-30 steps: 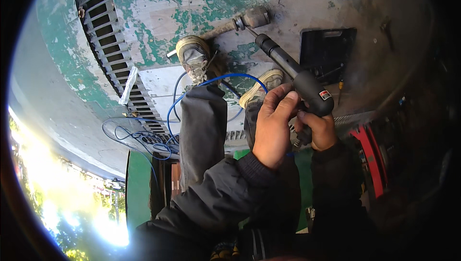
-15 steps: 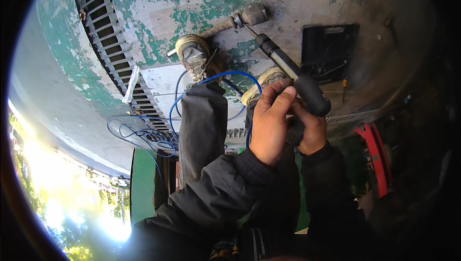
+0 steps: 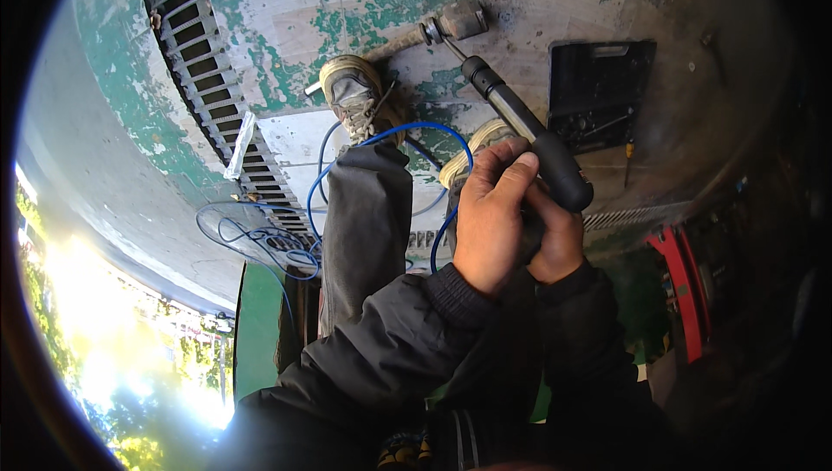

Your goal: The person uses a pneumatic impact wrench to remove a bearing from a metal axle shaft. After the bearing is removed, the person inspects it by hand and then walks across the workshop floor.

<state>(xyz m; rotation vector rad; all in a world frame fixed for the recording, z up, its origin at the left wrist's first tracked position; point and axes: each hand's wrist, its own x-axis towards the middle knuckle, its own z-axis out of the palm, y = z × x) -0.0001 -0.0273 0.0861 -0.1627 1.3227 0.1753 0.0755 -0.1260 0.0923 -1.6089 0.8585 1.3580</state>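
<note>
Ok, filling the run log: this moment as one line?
left hand: at black tool; right hand: beside left, partly hidden; blue hose: looped; black case: on floor

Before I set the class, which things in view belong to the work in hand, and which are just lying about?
Seemingly in use:
power tool, at the left hand and right hand
thick-headed rod, by the tool's front end
blue hose, its connection hidden

Apparently lying about:
open case
yellow-handled tool
pale strip
</note>
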